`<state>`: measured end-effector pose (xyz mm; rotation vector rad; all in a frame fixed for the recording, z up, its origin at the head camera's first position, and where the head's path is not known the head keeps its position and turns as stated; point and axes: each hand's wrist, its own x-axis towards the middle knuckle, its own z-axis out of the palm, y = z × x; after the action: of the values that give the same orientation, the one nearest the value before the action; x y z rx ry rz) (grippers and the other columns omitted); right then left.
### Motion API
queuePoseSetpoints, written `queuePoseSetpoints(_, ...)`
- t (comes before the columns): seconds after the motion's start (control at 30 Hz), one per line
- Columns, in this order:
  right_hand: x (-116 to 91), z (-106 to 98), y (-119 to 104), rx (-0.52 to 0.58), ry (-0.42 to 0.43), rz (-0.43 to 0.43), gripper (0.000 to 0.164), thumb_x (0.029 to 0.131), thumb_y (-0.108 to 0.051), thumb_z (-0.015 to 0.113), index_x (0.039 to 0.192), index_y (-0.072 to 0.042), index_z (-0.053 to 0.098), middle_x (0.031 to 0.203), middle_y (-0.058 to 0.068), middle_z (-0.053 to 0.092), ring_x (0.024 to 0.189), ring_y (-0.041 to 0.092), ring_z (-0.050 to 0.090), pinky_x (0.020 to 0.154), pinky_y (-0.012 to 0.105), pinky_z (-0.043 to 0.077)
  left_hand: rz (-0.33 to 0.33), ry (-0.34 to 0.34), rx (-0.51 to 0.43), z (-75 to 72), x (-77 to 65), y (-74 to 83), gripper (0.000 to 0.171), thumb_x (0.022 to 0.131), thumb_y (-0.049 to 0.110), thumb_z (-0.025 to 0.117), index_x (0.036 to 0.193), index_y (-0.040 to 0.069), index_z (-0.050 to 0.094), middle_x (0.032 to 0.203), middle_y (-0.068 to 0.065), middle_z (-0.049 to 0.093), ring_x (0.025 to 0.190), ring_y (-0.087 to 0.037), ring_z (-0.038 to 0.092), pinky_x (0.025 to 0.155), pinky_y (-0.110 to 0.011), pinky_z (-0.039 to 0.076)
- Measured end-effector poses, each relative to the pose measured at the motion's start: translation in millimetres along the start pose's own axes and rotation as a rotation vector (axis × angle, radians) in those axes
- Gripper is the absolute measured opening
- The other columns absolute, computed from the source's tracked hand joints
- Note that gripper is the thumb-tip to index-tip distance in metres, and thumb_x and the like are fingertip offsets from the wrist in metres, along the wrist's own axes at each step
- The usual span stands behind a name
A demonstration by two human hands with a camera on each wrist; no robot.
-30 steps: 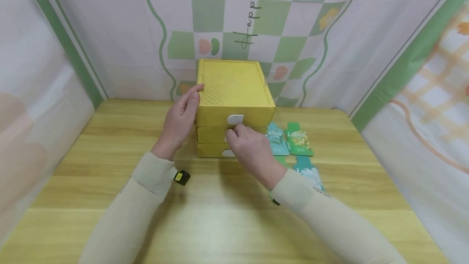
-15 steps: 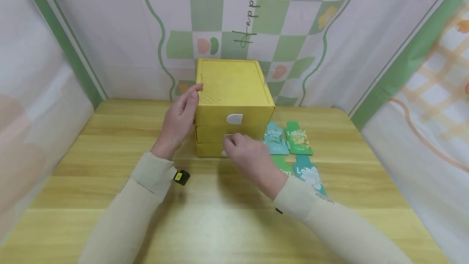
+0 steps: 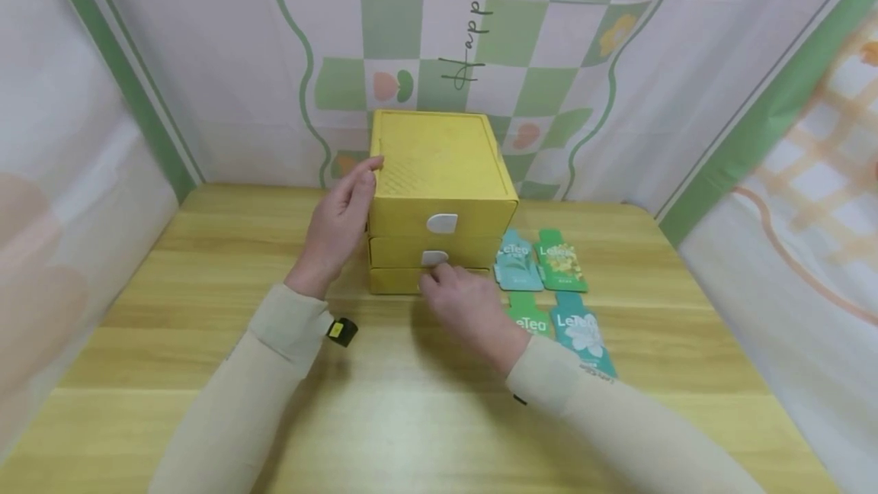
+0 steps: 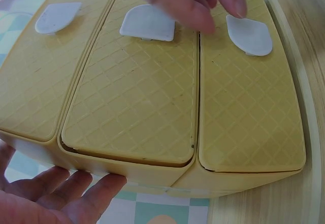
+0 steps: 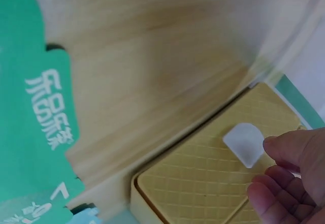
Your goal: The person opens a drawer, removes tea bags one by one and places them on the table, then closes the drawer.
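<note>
A yellow three-drawer box [image 3: 439, 155] stands on the table, all its drawers closed, each front bearing a white pull tab. My left hand [image 3: 336, 223] rests along its left side, thumb near the top front corner and fingers extended. At the lower front is my right hand [image 3: 469, 315], fingers loosely bent over the bottom drawer. In the right wrist view the thumb tip is right at the edge of that drawer's white tab [image 5: 244, 144], with the other fingers apart from it. The middle tab [image 3: 434, 258] shows just above the hand.
Several flat LeTea tea packets lie right of the box: a light blue one [image 3: 519, 269], a green one [image 3: 561, 261], another green one [image 3: 527, 311] partly behind the right wrist, and a teal one [image 3: 584, 334]. A patterned cloth [image 3: 391, 29] hangs behind the box.
My right hand has moved down the box front, from just under the top tab past the middle tab to the bottom drawer. My left hand stays in place.
</note>
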<state>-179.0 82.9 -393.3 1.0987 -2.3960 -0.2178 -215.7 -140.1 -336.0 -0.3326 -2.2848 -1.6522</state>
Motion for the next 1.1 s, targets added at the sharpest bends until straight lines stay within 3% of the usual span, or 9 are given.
queuePoseSetpoints(0.17, -0.5, 7.3, 0.9, 0.004, 0.012, 0.013, 0.011, 0.087, -0.002, 0.060, 0.093, -0.011, 0.063, 0.084, 0.006, 0.062, 0.062, 0.019, 0.054, 0.037, 0.033, 0.040, 0.006, 0.010, 0.004, 0.0, -0.9, 0.6, 0.053, 0.099, 0.061, 0.031, 0.144, 0.037, 0.048, 0.125, 0.005, 0.057, 0.112, -0.013, 0.047, 0.098, -0.044, 0.039)
queuePoseSetpoints(0.33, 0.1, 10.9, 1.0, 0.023, 0.012, 0.027, 0.010, 0.089, -0.002, 0.058, 0.092, -0.010, 0.063, 0.083, 0.006, 0.061, 0.063, 0.019, 0.053, 0.037, 0.034, 0.040, 0.001, 0.013, 0.012, 0.0, -1.5, 2.7, 0.055, 0.099, 0.062, 0.030, 0.144, 0.037, 0.048, 0.136, 0.011, 0.053, 0.112, -0.013, 0.047, 0.096, -0.043, 0.039)
queuePoseSetpoints(0.5, 1.8, 12.8, -0.1, 0.029, -0.019, 0.032, 0.010, 0.089, -0.002, 0.059, 0.093, -0.009, 0.064, 0.083, 0.007, 0.061, 0.061, 0.017, 0.051, 0.038, 0.033, 0.041, -0.006, 0.011, 0.018, 0.1, -1.8, 3.0, 0.055, 0.099, 0.062, 0.030, 0.144, 0.038, 0.048, 0.134, 0.009, 0.054, 0.109, -0.015, 0.047, 0.092, -0.044, 0.040)
queuePoseSetpoints(0.8, 3.6, 16.2, -1.9, 0.000, -0.007, 0.026, 0.009, 0.087, 0.001, 0.060, 0.089, -0.008, 0.062, 0.078, 0.007, 0.059, 0.057, 0.015, 0.049, 0.037, 0.031, 0.042, 0.001, -0.001, 0.008, -0.2, -1.0, 0.7, 0.052, 0.100, 0.060, 0.030, 0.144, 0.039, 0.047, 0.146, 0.013, 0.047, 0.128, -0.005, 0.042, 0.105, -0.043, 0.037)
queuePoseSetpoints(1.1, -0.5, 12.0, -5.7, 0.028, 0.021, 0.028, 0.010, 0.089, 0.000, 0.058, 0.082, -0.007, 0.058, 0.071, 0.007, 0.055, 0.053, 0.015, 0.044, 0.035, 0.031, 0.040, -0.002, -0.003, 0.001, -0.7, -1.7, 2.6, 0.054, 0.099, 0.062, 0.030, 0.144, 0.038, 0.047, 0.145, 0.011, 0.048, 0.125, -0.006, 0.044, 0.103, -0.042, 0.038)
